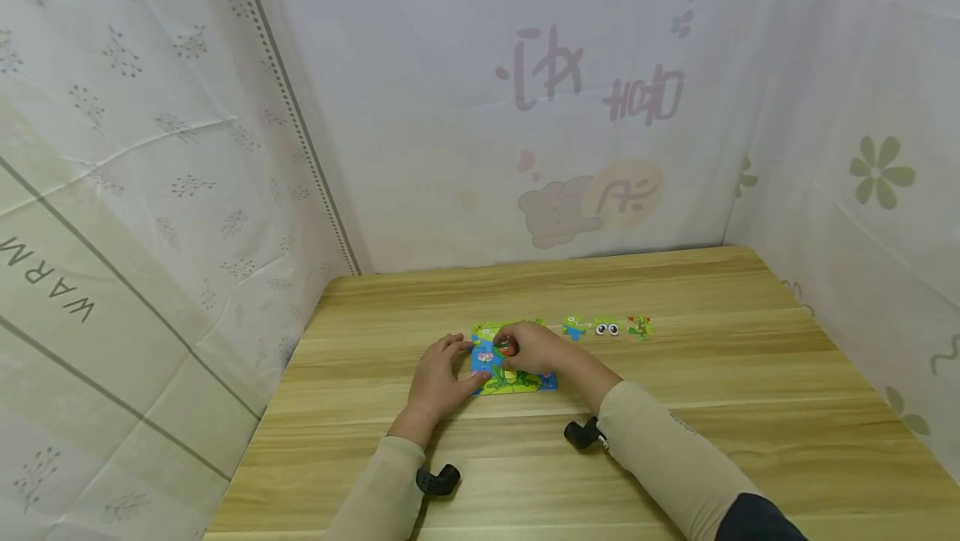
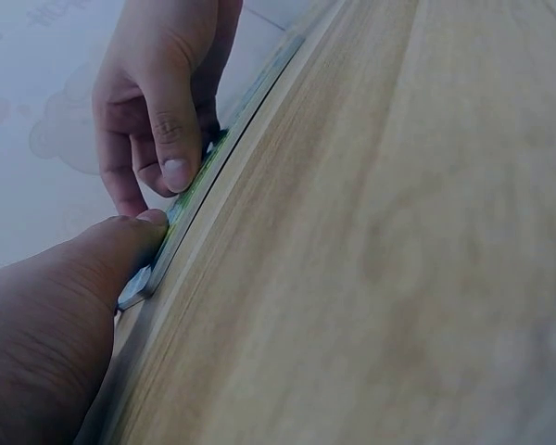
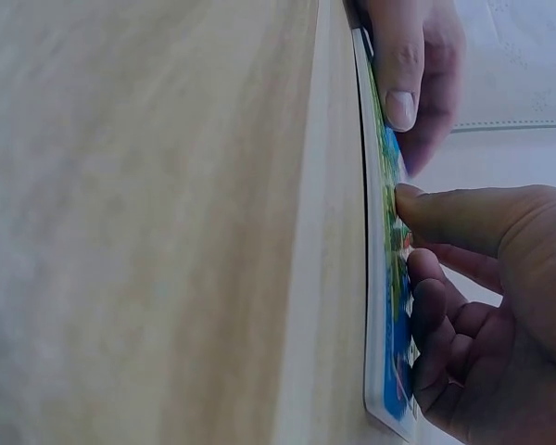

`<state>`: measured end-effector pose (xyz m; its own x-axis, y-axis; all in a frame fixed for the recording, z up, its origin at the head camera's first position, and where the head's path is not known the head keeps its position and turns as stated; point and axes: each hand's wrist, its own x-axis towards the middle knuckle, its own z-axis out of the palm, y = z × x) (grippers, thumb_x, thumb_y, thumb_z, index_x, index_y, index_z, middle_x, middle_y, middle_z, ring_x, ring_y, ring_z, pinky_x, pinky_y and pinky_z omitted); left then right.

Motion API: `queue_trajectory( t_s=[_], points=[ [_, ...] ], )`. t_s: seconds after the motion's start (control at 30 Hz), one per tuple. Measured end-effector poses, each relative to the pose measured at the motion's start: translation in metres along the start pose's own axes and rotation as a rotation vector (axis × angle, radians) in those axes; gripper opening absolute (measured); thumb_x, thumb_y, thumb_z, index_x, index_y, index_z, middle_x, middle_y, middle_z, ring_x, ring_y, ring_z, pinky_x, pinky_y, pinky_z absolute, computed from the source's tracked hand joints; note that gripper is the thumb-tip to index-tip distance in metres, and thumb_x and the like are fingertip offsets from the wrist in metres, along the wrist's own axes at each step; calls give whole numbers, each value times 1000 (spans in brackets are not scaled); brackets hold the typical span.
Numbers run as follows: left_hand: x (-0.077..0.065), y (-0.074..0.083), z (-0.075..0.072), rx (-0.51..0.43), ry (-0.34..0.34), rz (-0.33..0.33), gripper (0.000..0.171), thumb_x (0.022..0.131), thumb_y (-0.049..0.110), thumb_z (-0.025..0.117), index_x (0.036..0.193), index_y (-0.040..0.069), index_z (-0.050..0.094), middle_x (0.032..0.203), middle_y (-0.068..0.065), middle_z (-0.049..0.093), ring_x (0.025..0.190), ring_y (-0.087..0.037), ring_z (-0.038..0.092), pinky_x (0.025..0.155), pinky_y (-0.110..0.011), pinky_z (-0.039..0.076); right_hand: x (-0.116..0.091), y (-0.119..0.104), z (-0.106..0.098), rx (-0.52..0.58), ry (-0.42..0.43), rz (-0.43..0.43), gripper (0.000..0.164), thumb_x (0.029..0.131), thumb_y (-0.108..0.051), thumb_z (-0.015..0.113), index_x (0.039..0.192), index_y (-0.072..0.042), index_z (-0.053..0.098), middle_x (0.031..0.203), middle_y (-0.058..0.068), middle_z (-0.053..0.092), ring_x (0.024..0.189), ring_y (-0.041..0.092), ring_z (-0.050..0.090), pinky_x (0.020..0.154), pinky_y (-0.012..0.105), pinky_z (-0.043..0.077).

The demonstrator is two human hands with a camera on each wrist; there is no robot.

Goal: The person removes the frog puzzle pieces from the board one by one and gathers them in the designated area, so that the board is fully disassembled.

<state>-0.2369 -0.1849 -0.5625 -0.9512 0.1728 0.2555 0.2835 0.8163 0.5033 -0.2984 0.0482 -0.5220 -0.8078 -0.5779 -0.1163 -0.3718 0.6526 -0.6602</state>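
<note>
A frog jigsaw puzzle [image 1: 510, 384] in a flat tray lies on the table, green and blue with a pink flower at its left. My right hand [image 1: 531, 347] is over its upper middle, pinching a small puzzle piece [image 1: 509, 348] with red on it between thumb and fingers. The piece is mostly hidden by the fingers, and I cannot tell whether it sits in the picture. My left hand [image 1: 438, 383] rests at the puzzle's left edge, thumb [image 2: 141, 234] on its lower left and fingers spread along the side. In the right wrist view the puzzle [image 3: 396, 362] appears edge-on.
Three loose puzzle pieces lie in a row to the right of the tray: a blue and green one [image 1: 573, 328], one with two big eyes [image 1: 607, 328] and one with red and brown [image 1: 640, 327]. The wooden table [image 1: 360, 441] meets printed curtains behind and beside it.
</note>
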Motion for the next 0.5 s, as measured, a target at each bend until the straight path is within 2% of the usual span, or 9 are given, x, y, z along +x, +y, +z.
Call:
queue_trajectory(
  t_s=[0.3,0.5],
  points=[
    [0,0,0,1,-5,-5,63,90,56,79,139,20,66,156,-6,51,146,-35,44,118,-61,37,1,2,0,-9,34,-34,38,92,-18,84,126,-15,66,96,-1,62,84,15,58,75,34,53],
    [1,-2,1,4,4,8,62,90,56,79,139,20,66,155,-6,52,145,-36,45,116,-61,39,3,1,0,-22,67,-56,33,92,-15,82,121,-15,66,94,0,63,79,14,59,71,32,54]
  ],
)
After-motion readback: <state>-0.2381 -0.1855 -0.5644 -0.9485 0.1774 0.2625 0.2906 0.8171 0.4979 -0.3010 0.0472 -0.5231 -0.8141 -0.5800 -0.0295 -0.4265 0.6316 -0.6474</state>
